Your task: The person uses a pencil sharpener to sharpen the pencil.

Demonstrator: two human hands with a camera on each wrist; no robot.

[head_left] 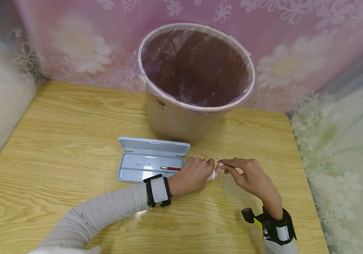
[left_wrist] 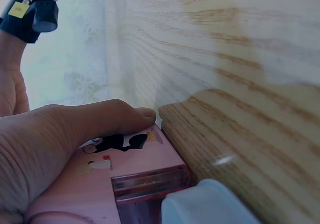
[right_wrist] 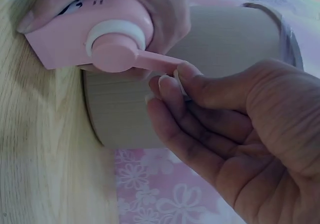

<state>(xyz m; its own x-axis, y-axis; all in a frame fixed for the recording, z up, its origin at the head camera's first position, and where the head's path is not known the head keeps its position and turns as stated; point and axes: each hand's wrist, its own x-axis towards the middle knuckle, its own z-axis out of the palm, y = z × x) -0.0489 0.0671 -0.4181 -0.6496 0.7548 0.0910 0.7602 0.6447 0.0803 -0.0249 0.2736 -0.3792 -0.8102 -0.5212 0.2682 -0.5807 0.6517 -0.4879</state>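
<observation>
My left hand grips the body of a pink pencil sharpener from above, on the table beside an open pale-blue pencil case. In the left wrist view, the thumb lies along the sharpener's printed top, above a clear window. My right hand pinches the end of the sharpener's pink crank between thumb and fingers. A white ring circles the crank's base. One red pencil with a silvery end lies in the case, partly hidden by the left hand.
Behind the pencil case stands a large beige bin lined with a clear bag. The wood-grain table carries everything. Flowered pink cloth hangs along its back, with pale cloth at both sides.
</observation>
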